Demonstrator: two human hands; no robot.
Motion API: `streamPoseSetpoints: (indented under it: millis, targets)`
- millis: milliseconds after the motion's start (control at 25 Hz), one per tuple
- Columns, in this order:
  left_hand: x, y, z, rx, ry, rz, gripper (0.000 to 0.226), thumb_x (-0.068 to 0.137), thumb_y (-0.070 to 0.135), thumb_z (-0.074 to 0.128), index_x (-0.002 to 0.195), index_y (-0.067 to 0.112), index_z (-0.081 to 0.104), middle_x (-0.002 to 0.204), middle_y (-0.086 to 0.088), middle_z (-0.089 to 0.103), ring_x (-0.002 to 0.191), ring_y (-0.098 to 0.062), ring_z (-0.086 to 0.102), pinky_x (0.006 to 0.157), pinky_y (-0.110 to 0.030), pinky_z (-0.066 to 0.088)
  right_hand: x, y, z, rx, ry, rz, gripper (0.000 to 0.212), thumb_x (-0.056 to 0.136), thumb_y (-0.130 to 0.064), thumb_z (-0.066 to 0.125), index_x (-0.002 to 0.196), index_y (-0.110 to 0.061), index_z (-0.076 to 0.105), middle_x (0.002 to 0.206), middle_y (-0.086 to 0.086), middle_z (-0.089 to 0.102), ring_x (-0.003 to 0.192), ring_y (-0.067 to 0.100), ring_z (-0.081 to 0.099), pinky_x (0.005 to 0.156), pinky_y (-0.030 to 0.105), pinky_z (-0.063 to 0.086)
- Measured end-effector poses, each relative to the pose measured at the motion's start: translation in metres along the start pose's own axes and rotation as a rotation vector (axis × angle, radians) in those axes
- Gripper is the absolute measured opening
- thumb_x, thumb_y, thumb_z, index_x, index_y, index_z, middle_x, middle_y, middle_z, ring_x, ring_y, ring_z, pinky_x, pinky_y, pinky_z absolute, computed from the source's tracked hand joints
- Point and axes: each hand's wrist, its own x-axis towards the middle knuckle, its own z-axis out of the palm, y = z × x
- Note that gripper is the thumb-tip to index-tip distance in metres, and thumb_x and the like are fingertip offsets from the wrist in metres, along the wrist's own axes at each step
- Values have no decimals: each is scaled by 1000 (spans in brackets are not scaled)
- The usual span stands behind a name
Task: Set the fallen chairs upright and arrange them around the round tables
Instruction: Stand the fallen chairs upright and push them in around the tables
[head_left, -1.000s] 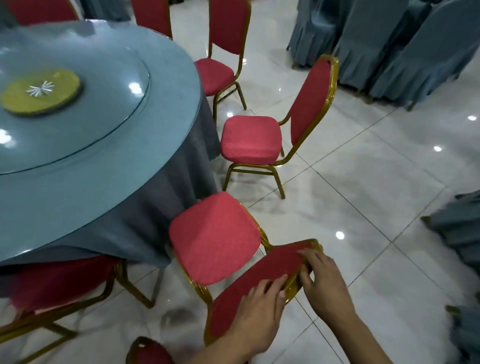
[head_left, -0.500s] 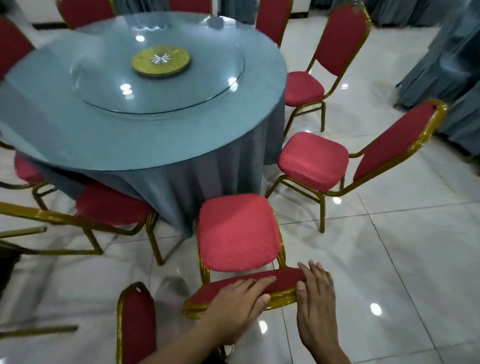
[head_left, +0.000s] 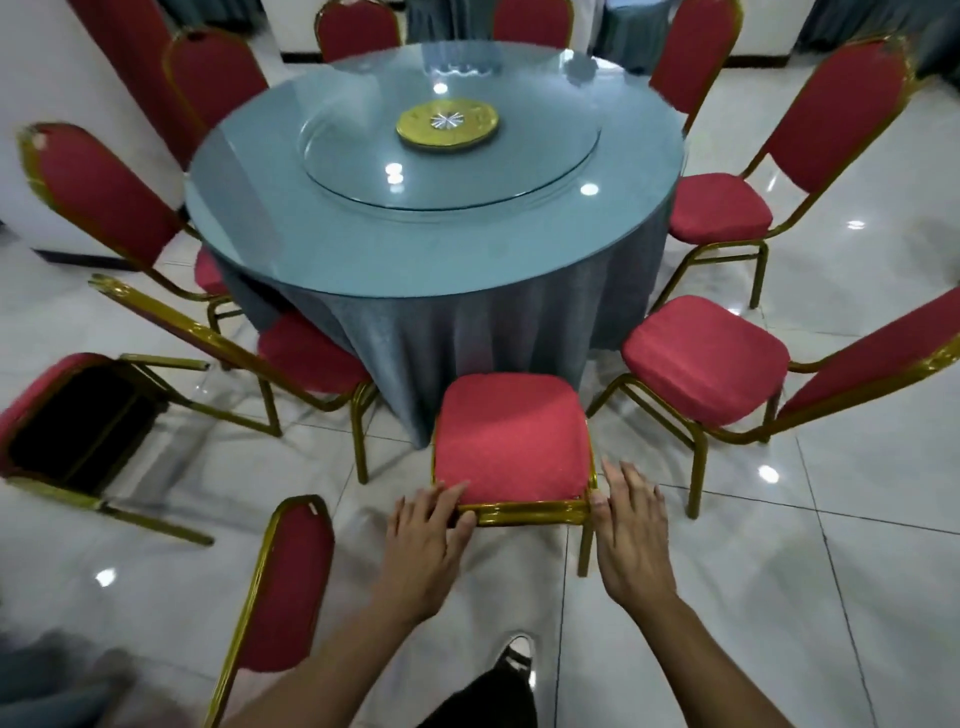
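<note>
A round table (head_left: 431, 249) with a grey-blue cloth and a glass turntable stands in the middle. A red chair with a gold frame (head_left: 506, 436) stands upright right in front of me, its seat facing the table. I look down on the top rail of its back. My left hand (head_left: 428, 540) rests on the left end of that rail with fingers stretched over it. My right hand (head_left: 631, 535) lies flat at the right corner, thumb touching the frame. A fallen chair (head_left: 78, 415) lies on its side at the left, black underside showing.
Upright red chairs ring the table: two on the right (head_left: 701, 358) (head_left: 717, 208), two on the left (head_left: 311, 358) (head_left: 98, 192), more behind. Another chair's back (head_left: 291, 587) stands close at my lower left. The tiled floor is glossy; my shoe (head_left: 517, 649) is below.
The chair under my hands has been turned square to the table and moved in towards it. My hands have slid apart to the two ends of its back rail, fingers straightening.
</note>
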Motion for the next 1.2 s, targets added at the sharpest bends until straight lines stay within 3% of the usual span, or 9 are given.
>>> streamPoseSetpoints:
  millis: [200,320,480,640,760,840,1000,1080,1200]
  targets:
    - [42,40,29,-101,73,-62,60,96,72,-1,152,55,14,164,12,21,153,-12,11,125,-49,4,63,15,-21,-156,1,127,67,100,-62,-1,161,-33,3,168,10,8,155,23,1,125,47,1]
    - [71,58,40,-104,162,-94,57,101,66,4,154,52,15,165,9,18,154,-14,10,124,-51,5,94,21,-28,-55,-39,249,73,95,-70,5,160,-38,-1,167,17,8,154,32,7,123,52,13]
    - [113,61,38,-99,189,-130,61,100,64,1,156,47,18,167,4,16,155,-17,8,125,-52,5,135,37,-37,-10,-128,134,70,95,-72,10,158,-43,5,166,16,10,153,34,9,119,54,17]
    - [160,63,23,-109,178,-213,66,96,66,-2,157,46,15,168,-2,14,155,-20,6,125,-52,5,189,41,-36,-308,-283,-169,58,100,-32,31,156,-17,31,165,25,5,146,58,2,116,70,16]
    - [176,75,26,-114,150,-250,65,95,69,-3,156,51,12,168,-3,12,156,-23,5,124,-54,3,217,46,-41,-376,-291,-233,56,87,-12,65,140,-6,49,156,35,26,135,71,20,108,76,19]
    - [185,90,31,-138,149,-255,65,94,70,-5,155,52,11,168,-1,11,156,-22,3,124,-56,2,237,56,-50,-419,-302,-267,64,79,-8,73,137,-4,48,151,38,32,130,73,26,105,77,20]
    - [206,116,34,-78,107,-279,69,95,65,-6,158,44,12,169,-1,10,156,-23,3,123,-57,5,283,75,-61,-445,-406,-239,66,102,-25,45,159,-18,12,165,22,-8,146,57,-7,120,64,0]
    - [210,118,31,-57,73,-316,67,99,62,-3,158,40,18,168,-4,12,156,-25,6,124,-55,5,295,74,-68,-313,-469,-154,57,108,-39,26,160,-24,9,167,13,-6,151,45,-7,123,58,2]
    - [212,133,26,-32,74,-409,57,107,44,10,154,25,35,163,-8,30,152,-27,20,124,-53,11,283,73,-84,-167,-473,-117,57,107,-48,25,159,-28,17,168,7,4,154,32,1,124,52,13]
